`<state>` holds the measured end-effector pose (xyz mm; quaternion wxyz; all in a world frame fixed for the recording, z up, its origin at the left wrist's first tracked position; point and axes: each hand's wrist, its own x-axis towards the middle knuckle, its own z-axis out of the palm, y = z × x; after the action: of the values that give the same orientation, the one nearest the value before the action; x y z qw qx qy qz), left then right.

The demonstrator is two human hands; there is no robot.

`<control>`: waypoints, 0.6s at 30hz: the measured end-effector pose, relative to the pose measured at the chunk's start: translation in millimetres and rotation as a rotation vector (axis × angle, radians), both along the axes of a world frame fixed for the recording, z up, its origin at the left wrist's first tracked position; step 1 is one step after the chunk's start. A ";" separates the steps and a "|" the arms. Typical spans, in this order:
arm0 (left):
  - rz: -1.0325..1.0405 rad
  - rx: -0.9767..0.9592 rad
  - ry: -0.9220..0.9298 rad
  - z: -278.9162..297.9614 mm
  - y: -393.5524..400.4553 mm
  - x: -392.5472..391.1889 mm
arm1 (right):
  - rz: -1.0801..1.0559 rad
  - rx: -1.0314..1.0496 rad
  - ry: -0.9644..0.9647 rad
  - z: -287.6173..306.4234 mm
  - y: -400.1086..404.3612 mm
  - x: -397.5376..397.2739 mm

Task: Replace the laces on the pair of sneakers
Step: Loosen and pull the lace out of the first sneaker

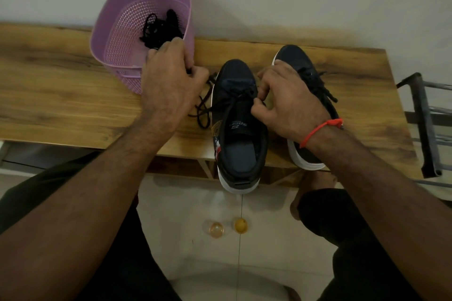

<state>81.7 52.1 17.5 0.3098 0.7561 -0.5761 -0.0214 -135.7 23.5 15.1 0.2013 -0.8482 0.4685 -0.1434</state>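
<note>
A: Where does the lace [204, 107] lie from each hand?

B: The near sneaker [238, 129] stands on the worktop [61, 95], toe away from the person, long axis running front to back. Its lace trails off the left side in loose loops. The left hand [171, 80] sits just left of the toe, fingers curled, pinching one strand.

A: And the right hand [286, 102]?

B: Over the eyelets on the sneaker's right edge, thumb and fingers pinching the lace there. It is the nearer hand to the crossings.

A: So the next pull?

B: Probably sideways, across the long axis, left hand drawing slack out.

A: The 2nd sneaker [305, 80]?

B: Just beside it, partly under the right hand, laced. Spare laces [159, 29] lie in the purple basket [115, 39].
</note>
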 end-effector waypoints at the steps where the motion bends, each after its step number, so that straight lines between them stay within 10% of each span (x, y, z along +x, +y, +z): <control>1: -0.013 -0.012 0.000 1.4 -0.8 1.9 | -0.002 0.000 0.001 -0.4 0.1 -0.4; 11: -0.329 0.175 -0.211 -26.6 15.3 -42.0 | 0.007 0.004 0.003 -1.5 2.3 1.0; 18: -0.199 0.138 0.038 -16.0 4.7 -25.4 | 0.009 -0.014 0.006 -0.8 1.1 0.7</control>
<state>56.2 56.8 1.5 0.2642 0.7141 -0.6396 -0.1060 -135.0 24.6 14.3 0.1947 -0.8521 0.4642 -0.1431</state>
